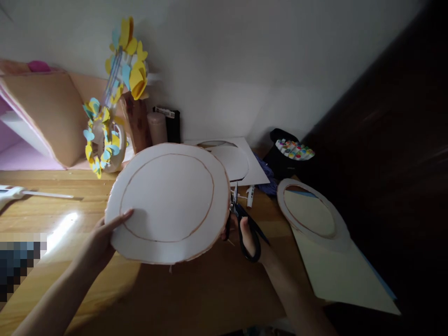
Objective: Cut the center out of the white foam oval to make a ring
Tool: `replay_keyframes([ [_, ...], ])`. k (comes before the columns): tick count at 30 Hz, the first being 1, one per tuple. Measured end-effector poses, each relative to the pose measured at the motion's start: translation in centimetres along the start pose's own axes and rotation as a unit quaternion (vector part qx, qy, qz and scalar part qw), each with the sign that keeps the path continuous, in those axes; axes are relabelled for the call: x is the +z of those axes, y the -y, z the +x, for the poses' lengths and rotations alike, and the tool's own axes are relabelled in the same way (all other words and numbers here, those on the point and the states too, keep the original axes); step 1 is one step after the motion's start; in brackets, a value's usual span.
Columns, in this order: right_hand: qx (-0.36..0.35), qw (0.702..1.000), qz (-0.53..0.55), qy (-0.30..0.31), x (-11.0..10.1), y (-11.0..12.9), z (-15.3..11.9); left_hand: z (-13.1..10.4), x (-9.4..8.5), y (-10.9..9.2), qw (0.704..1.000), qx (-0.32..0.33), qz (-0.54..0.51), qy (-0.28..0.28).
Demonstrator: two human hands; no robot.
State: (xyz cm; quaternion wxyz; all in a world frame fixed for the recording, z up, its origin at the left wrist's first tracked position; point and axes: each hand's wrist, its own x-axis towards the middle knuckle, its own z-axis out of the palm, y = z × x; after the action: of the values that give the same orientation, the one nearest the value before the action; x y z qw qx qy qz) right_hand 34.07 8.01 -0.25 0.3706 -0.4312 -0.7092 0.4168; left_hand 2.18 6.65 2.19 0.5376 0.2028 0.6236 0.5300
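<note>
1. The white round card disc with a brown inner circle line (168, 200) is in the centre of the frame, held over the brown wooden table (175, 303).
2. The left hand (107, 238) is grasping its left edge, thumb on top.
3. The right hand (248, 238) is gripping black-handled metal scissors (240, 213) at its right edge; some fingers are partly hidden.
4. At right, a white card ring (342, 235) lies on a cream sheet (346, 280).
5. At upper left stands a yellow and light-blue petal decoration (114, 79).

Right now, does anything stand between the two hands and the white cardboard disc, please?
Nothing visible does: the left hand grips the white cardboard disc by its left edge, and the right hand holds black-handled scissors close at its opposite edge.
</note>
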Motion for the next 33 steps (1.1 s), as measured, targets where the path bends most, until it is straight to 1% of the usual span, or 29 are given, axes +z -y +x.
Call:
replay_keyframes([
  [2,0.014,0.999,0.010,0.045,0.0,-0.2,0.1,0.0,0.0,-0.1,1.000,0.001,0.010,-0.012],
  [4,0.030,0.997,0.028,0.062,0.1,-0.5,0.1,0.0,0.0,-0.2,1.000,0.004,0.018,-0.022],
  [11,0.069,0.995,0.070,0.028,0.6,-1.2,-0.4,0.1,0.0,-0.2,1.000,-0.015,0.017,-0.001],
  [16,0.101,0.987,0.125,-0.016,1.4,-1.6,-0.3,0.3,0.1,0.6,0.999,-0.021,0.003,0.032],
  [19,0.101,0.986,0.126,-0.041,1.7,-1.4,-0.1,0.3,0.2,1.0,0.999,-0.030,-0.003,0.045],
  [22,0.112,0.985,0.122,-0.055,1.7,-0.8,0.1,0.1,0.3,0.9,0.998,-0.032,-0.004,0.050],
  [28,0.113,0.984,0.135,-0.042,2.0,-0.5,0.2,0.0,0.1,0.3,0.999,-0.017,0.002,0.031],
  [31,0.095,0.987,0.126,-0.026,1.9,-0.4,0.2,0.0,0.0,0.1,1.000,-0.015,0.003,0.021],
  [32,0.085,0.990,0.113,-0.027,1.7,-0.3,0.2,0.0,0.0,0.1,1.000,-0.017,0.005,0.023],
  [33,0.074,0.992,0.092,-0.042,1.5,-0.2,0.2,-0.1,-0.1,0.0,0.999,-0.019,0.009,0.027],
])
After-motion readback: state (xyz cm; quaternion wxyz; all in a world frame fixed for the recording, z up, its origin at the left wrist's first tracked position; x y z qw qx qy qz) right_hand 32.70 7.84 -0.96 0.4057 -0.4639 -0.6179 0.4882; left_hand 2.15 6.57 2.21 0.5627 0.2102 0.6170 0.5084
